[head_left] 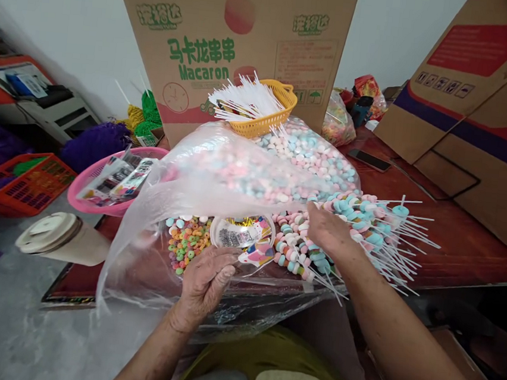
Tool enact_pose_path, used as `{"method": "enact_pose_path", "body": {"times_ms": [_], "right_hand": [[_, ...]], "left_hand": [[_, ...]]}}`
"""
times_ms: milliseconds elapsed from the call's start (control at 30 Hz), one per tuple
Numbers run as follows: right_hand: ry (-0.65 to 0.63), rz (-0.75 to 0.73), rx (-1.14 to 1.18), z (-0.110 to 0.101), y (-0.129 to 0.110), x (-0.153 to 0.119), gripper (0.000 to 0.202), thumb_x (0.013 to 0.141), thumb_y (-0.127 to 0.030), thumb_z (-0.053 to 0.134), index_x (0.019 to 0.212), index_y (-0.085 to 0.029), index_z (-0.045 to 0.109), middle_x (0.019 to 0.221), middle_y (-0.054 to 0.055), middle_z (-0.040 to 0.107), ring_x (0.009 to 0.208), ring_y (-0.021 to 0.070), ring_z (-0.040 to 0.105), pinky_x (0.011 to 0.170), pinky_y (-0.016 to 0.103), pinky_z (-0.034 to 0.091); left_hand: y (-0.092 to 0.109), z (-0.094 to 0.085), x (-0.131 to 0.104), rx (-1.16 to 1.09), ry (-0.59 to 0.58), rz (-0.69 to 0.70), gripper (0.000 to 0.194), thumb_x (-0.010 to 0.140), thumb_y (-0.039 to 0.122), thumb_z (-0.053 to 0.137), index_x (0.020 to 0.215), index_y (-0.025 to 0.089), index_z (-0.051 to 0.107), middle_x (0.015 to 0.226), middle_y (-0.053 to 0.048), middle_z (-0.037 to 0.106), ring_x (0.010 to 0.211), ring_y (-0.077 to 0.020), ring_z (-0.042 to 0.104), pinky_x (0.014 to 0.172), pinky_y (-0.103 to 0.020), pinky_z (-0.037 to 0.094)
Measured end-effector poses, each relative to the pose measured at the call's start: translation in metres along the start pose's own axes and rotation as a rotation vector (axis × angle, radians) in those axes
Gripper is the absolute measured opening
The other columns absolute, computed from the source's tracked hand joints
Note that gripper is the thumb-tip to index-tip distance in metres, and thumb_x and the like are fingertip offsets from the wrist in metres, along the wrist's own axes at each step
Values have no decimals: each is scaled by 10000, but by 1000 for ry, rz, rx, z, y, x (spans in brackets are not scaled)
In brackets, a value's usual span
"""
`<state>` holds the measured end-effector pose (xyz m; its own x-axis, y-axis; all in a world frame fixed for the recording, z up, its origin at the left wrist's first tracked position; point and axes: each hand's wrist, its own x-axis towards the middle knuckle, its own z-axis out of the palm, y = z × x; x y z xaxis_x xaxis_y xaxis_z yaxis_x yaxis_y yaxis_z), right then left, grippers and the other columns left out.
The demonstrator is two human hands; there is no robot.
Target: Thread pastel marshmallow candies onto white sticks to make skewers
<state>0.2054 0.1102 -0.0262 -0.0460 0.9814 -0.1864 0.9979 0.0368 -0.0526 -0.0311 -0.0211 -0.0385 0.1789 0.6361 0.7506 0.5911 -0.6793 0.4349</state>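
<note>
The left hand (pixel 209 278) pinches a thin, glossy printed plastic wrapper (pixel 257 254) at the front of the round plastic tub (pixel 215 232). Right of the tub, the right hand (pixel 329 228), half curled, is at puffy marshmallow skewers (pixel 369 222); its grip is unclear. Grainy cereal rings (pixel 189 245) lie left of the tub.

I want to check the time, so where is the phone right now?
In the head view, the phone lies on the table right of centre, between the marshmallow pile and the carton on the right, beyond the skewers.

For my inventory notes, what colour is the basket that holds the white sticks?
The basket is yellow-orange; it shows best in the head view.
</note>
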Motion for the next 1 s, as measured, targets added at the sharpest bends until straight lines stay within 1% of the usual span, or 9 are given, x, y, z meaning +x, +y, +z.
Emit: {"method": "enact_pose_path", "body": {"times_ms": [100, 167, 233, 333, 400, 533, 700, 867, 1000], "right_hand": [[164, 40, -4, -17, 35, -24, 332, 783, -55, 404, 1089, -81, 532, 989, 195, 596, 913, 303, 607, 745, 422, 463], [248, 20, 16, -27, 61, -47, 258, 792, -65, 403, 964, -112, 589, 978, 166, 602, 932, 278, 601, 785, 407, 468], [372, -46, 93, -33, 82, -72, 222, 810, -116, 422, 934, -173, 597, 983, 111, 615, 955, 235, 594, 822, 361, 476], [691, -380, 362, -29, 96, -103, 190, 838, -184, 463, 976, -246, 579, 969, 51, 618, 907, 193, 605, 812, 317, 495], [783, -592, 410, -23, 93, -114, 233, 841, -153, 479, 1024, -260, 574, 950, 42, 617, 868, 183, 613, 777, 304, 508], [797, -773, 275, -14, 85, -118, 308, 808, -70, 498, 1076, -197, 580, 942, 80, 631, 852, 192, 616, 747, 317, 516], [835, -891, 225, -13, 94, -118, 397, 741, 9, 518, 1080, -186, 587, 882, 107, 643, 814, 208, 604, 685, 348, 508], [721, -939, 266, -15, 101, -119, 431, 749, -20, 524, 1121, -228, 582, 870, 89, 652, 772, 199, 603, 628, 343, 491], [613, -957, 329, -22, 106, -117, 364, 798, -71, 480, 1100, -246, 585, 881, 73, 651, 786, 174, 613, 653, 313, 498]], "left_hand": [[-3, -2, 3, 11, -15, 24, 151, 863, 155, 491, 957, 181, 606, 931, -74, 712, 880, -162, 662, 765, -287, 488], [-5, -1, 6, 6, -35, 23, 158, 865, 156, 491, 964, 176, 613, 939, -83, 713, 883, -166, 664, 747, -287, 483], [-7, 4, 9, -8, -74, 33, 161, 868, 162, 489, 958, 174, 622, 937, -87, 716, 877, -168, 666, 726, -285, 478], [-8, 12, 15, -29, -109, 60, 156, 864, 158, 500, 957, 181, 623, 938, -81, 719, 882, -167, 669, 733, -285, 475], [-7, 17, 18, -34, -114, 62, 159, 862, 153, 505, 966, 187, 620, 945, -77, 719, 885, -164, 670, 746, -286, 474], [-5, 20, 22, -32, -132, 36, 167, 858, 156, 515, 984, 203, 615, 952, -66, 719, 863, -160, 671, 749, -295, 471], [-5, 17, 21, -37, -171, -20, 169, 843, 137, 534, 963, 204, 632, 898, -57, 726, 847, -163, 674, 744, -294, 480], [-5, 14, 21, -64, -239, 29, 205, 834, 138, 548, 1003, 221, 628, 904, -50, 728, 800, -153, 681, 709, -277, 488], [-2, 12, 26, -184, -353, 50, 274, 823, 105, 558, 1060, 235, 604, 955, -44, 720, 872, -152, 673, 784, -289, 473]]}}
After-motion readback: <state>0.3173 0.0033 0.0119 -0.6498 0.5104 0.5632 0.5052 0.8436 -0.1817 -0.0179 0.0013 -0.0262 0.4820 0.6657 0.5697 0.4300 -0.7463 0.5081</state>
